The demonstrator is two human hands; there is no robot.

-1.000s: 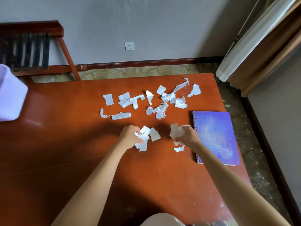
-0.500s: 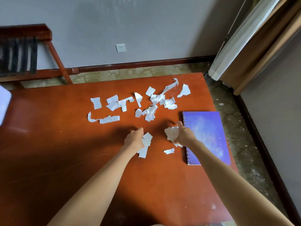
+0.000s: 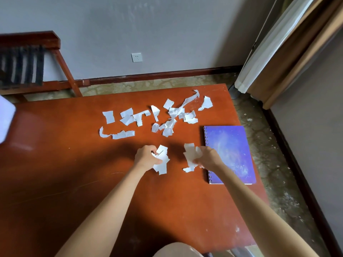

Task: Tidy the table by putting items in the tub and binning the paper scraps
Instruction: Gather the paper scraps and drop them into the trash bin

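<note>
Several torn white paper scraps (image 3: 157,117) lie scattered across the far middle of the reddish-brown table (image 3: 55,164). My left hand (image 3: 146,157) grips a bunch of white scraps (image 3: 162,162) near the table's middle. My right hand (image 3: 208,158) holds another bunch of scraps (image 3: 191,154), its fingers curled around them, beside the spiral edge of a purple notebook (image 3: 230,154). One small scrap (image 3: 188,169) lies on the table just below my right hand. A pale lilac tub (image 3: 5,119) shows only partly at the left edge.
A dark wooden chair (image 3: 37,62) stands behind the table on the left. The table's right edge drops to a patterned floor (image 3: 269,164), with curtains (image 3: 278,52) at the back right. A grey wall with a socket (image 3: 137,57) closes the far side.
Both hands have gathered loose scraps near the table's middle into tighter bunches. The camera swung to the right and then partly back; the scattered scraps and notebook have not moved.
</note>
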